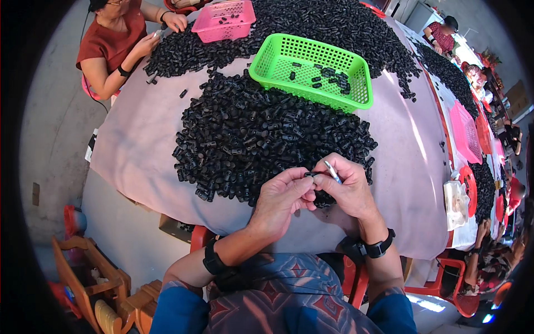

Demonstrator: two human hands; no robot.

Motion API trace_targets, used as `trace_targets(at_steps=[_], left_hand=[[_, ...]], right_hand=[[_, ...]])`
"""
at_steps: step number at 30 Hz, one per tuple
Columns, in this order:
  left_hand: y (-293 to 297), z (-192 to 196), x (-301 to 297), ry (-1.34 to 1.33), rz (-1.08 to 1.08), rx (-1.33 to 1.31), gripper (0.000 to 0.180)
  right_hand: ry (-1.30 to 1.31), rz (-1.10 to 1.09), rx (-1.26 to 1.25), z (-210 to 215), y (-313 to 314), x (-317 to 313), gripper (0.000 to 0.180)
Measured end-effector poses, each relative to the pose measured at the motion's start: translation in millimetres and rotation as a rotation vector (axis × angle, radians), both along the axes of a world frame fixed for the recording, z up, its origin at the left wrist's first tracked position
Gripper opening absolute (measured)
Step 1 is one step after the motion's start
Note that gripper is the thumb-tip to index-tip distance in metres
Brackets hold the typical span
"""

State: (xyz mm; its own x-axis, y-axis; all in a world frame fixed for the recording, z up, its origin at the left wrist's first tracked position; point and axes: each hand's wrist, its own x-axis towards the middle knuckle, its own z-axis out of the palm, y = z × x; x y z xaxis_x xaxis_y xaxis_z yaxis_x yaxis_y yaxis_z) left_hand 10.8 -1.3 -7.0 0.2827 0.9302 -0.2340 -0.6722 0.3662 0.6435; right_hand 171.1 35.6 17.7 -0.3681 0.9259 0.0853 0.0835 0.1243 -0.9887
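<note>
My left hand (283,196) and my right hand (347,186) meet over the near edge of a heap of small black cylindrical plastic parts (250,133). Between their fingertips they pinch one small black part (312,175), mostly covered by the thumbs. A slim white tool with a dark tip, like a pen or small blade (332,171), sticks up between the thumb and fingers of my right hand. Beyond the heap stands a green plastic basket (271,55) with several black parts in it.
A pink basket (222,34) holding a few parts stands among more black parts at the far left, where a co-worker (114,47) handles something. Another pink basket (464,131) lies on a table to the right. Wooden stools (92,273) are at lower left.
</note>
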Motion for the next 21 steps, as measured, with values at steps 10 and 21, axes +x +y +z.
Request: trace_targets(at_steps=[10,21], left_hand=[[2,0,1,-0.026,-0.016,-0.018,0.021],[-1,4,2,0.0,-0.135,0.022,0.021]], right_hand=[[0.054,0.041,-0.06,8,1,5,0.009],[0.271,0.246,-0.306,10,-2,-1,0.017]])
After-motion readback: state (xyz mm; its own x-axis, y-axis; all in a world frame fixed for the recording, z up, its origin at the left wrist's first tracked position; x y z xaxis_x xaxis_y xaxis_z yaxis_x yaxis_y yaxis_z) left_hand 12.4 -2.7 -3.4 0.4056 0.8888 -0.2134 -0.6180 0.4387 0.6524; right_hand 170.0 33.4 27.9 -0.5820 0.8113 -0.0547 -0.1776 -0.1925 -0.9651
